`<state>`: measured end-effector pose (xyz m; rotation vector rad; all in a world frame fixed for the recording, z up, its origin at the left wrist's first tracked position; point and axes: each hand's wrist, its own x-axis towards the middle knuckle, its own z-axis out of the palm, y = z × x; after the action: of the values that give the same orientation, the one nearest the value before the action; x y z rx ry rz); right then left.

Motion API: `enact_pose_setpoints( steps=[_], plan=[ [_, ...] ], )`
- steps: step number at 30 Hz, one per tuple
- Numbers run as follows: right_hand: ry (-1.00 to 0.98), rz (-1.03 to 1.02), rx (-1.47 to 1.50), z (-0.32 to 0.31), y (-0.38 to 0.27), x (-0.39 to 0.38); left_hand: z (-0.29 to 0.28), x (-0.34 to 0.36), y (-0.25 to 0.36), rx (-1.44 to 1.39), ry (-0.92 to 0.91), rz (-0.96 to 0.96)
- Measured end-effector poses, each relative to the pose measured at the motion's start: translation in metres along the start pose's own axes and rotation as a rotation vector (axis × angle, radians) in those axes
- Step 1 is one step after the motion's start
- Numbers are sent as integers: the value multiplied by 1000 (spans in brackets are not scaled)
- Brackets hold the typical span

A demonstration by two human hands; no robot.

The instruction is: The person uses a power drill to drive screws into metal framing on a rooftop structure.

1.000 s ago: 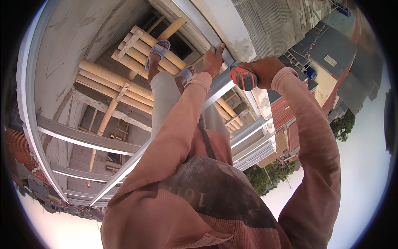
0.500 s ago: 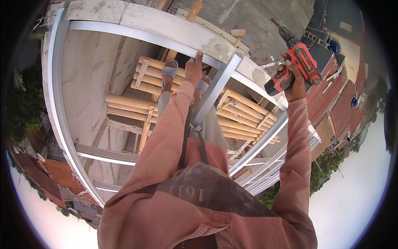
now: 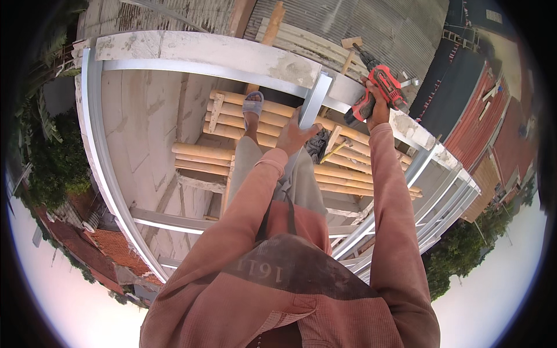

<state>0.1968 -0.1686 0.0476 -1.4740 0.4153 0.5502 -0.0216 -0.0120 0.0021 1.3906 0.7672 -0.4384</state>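
My left hand (image 3: 293, 133) grips a short silver steel channel (image 3: 318, 90) that runs from the concrete beam (image 3: 203, 52) toward my body. My right hand (image 3: 377, 107) holds a red and black cordless drill (image 3: 389, 87) just right of that channel, its nose pointing away from me over the beam. A longer steel channel (image 3: 191, 68) lies along the beam's inner side. Below my hands my sandalled foot (image 3: 253, 104) is on a bamboo platform (image 3: 196, 149), beside a dark crumpled bundle (image 3: 316, 145).
Steel framing (image 3: 116, 191) curves round the opening on left and right, with a block wall (image 3: 151, 116) inside. Beyond the beam are corrugated sheets (image 3: 348, 26), a red roof (image 3: 476, 122) and a ladder (image 3: 461, 37). Trees (image 3: 52, 162) and rooftops lie far below at the sides.
My left hand has moved from the channel along the beam onto the short channel. The drill, raised to the right half a second ago, is lower and further left. The view has shifted.
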Motion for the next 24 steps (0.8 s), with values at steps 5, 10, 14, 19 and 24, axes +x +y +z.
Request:
enact_pose_setpoints(
  steps=[5,10,14,19,24],
  plan=[
    [-74,22,-72,9,7,-1,5,-12,8,295,233,9],
    [-72,-24,-51,-3,5,3,7,-16,29,407,246,-47],
    [-65,-11,-32,-3,5,4,-3,-19,41,363,155,-104],
    [-97,-15,-61,5,8,10,-11,-20,36,285,168,-79],
    [-83,-55,-77,3,11,12,-4,-35,25,74,188,-147]
  ],
)
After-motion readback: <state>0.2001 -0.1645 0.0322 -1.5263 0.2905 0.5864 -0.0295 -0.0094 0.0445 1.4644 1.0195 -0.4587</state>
